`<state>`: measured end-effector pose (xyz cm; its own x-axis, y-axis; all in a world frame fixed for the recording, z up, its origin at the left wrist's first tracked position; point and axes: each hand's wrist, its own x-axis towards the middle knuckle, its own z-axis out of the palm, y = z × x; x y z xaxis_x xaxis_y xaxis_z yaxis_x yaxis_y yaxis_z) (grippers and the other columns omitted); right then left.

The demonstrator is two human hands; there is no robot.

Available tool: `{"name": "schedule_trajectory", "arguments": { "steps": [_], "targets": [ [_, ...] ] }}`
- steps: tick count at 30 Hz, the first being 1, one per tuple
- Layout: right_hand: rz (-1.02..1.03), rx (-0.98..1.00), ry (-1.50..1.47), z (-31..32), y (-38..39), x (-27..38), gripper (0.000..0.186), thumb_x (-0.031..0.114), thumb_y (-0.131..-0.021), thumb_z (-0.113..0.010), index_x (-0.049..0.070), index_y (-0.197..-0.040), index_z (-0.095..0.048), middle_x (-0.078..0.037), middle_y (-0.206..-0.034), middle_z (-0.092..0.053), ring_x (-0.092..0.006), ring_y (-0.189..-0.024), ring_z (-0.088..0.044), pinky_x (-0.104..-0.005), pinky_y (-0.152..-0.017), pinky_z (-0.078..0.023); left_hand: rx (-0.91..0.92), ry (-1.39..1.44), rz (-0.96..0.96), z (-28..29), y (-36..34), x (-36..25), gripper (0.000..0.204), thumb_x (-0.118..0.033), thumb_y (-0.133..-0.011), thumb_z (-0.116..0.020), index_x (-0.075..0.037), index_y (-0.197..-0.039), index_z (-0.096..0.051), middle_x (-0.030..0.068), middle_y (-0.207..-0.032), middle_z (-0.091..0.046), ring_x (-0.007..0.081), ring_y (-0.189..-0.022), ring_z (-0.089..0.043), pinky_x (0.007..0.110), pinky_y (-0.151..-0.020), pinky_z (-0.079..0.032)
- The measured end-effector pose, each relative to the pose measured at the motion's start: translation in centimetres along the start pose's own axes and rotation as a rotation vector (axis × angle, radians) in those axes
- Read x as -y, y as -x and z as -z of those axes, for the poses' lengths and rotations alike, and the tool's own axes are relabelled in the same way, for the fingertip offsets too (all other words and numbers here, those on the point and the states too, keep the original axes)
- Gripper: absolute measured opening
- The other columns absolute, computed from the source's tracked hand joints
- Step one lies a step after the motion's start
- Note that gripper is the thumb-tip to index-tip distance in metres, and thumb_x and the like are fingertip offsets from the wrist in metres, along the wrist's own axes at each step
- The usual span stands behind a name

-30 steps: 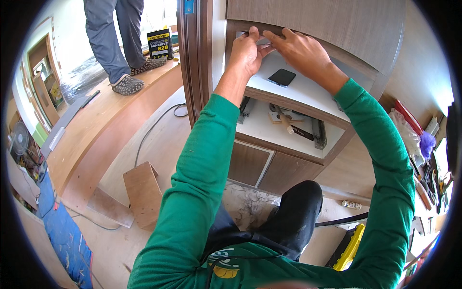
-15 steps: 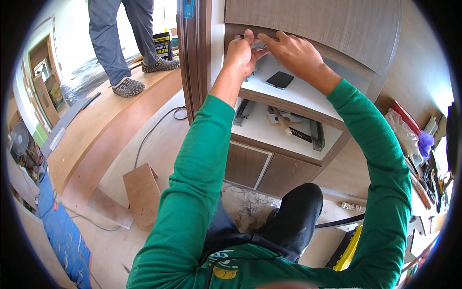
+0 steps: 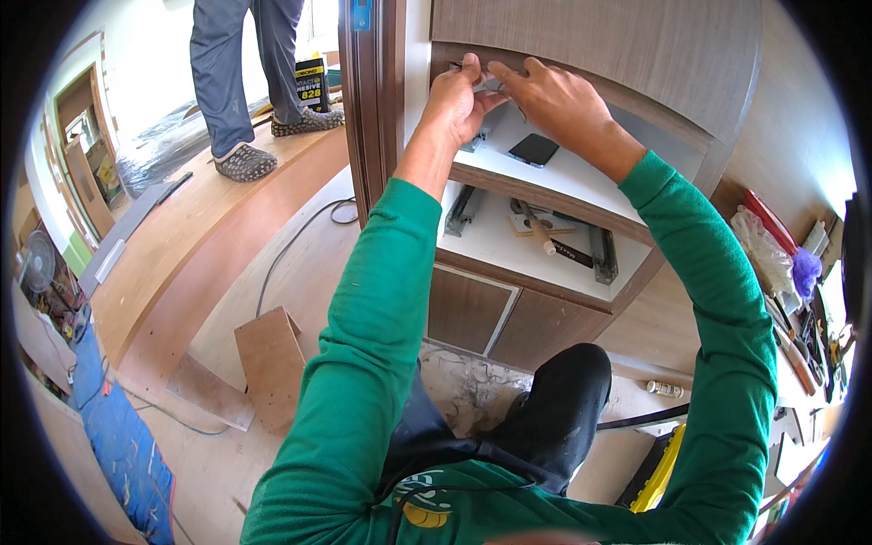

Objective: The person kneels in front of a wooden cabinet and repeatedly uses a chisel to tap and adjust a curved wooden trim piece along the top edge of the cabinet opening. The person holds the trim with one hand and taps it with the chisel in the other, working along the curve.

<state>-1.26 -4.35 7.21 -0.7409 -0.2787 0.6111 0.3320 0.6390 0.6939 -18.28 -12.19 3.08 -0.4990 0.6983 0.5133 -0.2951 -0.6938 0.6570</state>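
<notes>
My left hand (image 3: 452,107) is raised at the upper cabinet opening (image 3: 463,54), thumb up and fingers curled around a small item that is mostly hidden. My right hand (image 3: 559,107) meets it there, index finger and thumb at the same small item, which I cannot make out. Below them a black phone (image 3: 534,149) lies on a white shelf (image 3: 599,177). The lower shelf holds metal drawer slides (image 3: 461,211), a wooden-handled tool (image 3: 540,234) and other small pieces. Brown door panels (image 3: 465,309) close the cabinet's bottom.
Another person's legs (image 3: 218,82) stand on a curved wooden platform (image 3: 154,272) at left, beside a black can (image 3: 309,91). A plywood piece (image 3: 271,368) and cable (image 3: 282,254) lie on the floor. A bench with tools (image 3: 790,354) and a yellow-black toolbox (image 3: 658,463) are at right.
My hands have dropped slightly and stay together at the opening. The other person's legs have shifted to the right along the platform.
</notes>
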Motion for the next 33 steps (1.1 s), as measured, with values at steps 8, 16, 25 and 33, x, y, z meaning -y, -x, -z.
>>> {"name": "schedule_trajectory", "arguments": {
  "steps": [8, 16, 25, 33],
  "targets": [
    [-0.031, 0.047, 0.017, 1.5, -0.7, 0.9, 0.048, 0.014, -0.098, -0.072, 0.011, -0.145, -0.060, -0.016, -0.106, -0.076, -0.0332, -0.090, -0.081, -0.0393, -0.076, -0.068, 0.045, 0.018, -0.006, 1.0, -0.1, -0.1, 0.032, -0.027, -0.118, -0.052, 0.004, -0.120, -0.060, 0.0099, -0.114, -0.059, 0.0283, -0.096, -0.067, 0.049, -0.100, -0.067],
    [-0.379, -0.140, -0.269, 7.8, 3.1, 2.2, 0.041, 0.019, -0.105, -0.068, 0.008, -0.145, -0.065, -0.019, -0.100, -0.077, -0.0306, -0.085, -0.078, -0.0402, -0.072, -0.062, 0.053, -0.273, 0.086, 3.0, 9.4, 0.3, 0.049, -0.029, -0.117, -0.055, 0.007, -0.149, -0.049, 0.0084, -0.107, -0.061, 0.0232, -0.099, -0.067, 0.039, -0.103, -0.061],
    [-1.228, -0.534, -1.275, 9.1, 19.4, 9.2, 0.045, 0.020, -0.113, -0.062, 0.004, -0.155, -0.060, 0.003, -0.084, -0.059, -0.0041, -0.064, -0.051, -0.0217, -0.053, -0.040, -0.041, -0.600, -0.178, 4.3, 13.6, 2.4, 0.051, -0.044, -0.112, -0.064, -0.002, -0.141, -0.066, 0.0137, -0.139, -0.068, 0.0216, -0.122, -0.068, 0.042, -0.106, -0.056],
    [-1.417, -0.479, -1.654, 3.6, 27.0, 14.5, 0.048, 0.031, -0.116, -0.055, 0.005, -0.156, -0.057, 0.001, -0.080, -0.058, -0.0039, -0.061, -0.050, -0.0213, -0.053, -0.039, 0.129, 0.421, -0.015, -0.2, 3.3, -1.0, 0.104, -0.065, -0.111, -0.039, 0.003, -0.171, 0.010, 0.0294, -0.180, -0.002, 0.0428, -0.167, -0.011, 0.055, -0.138, -0.016]
  ]
}}
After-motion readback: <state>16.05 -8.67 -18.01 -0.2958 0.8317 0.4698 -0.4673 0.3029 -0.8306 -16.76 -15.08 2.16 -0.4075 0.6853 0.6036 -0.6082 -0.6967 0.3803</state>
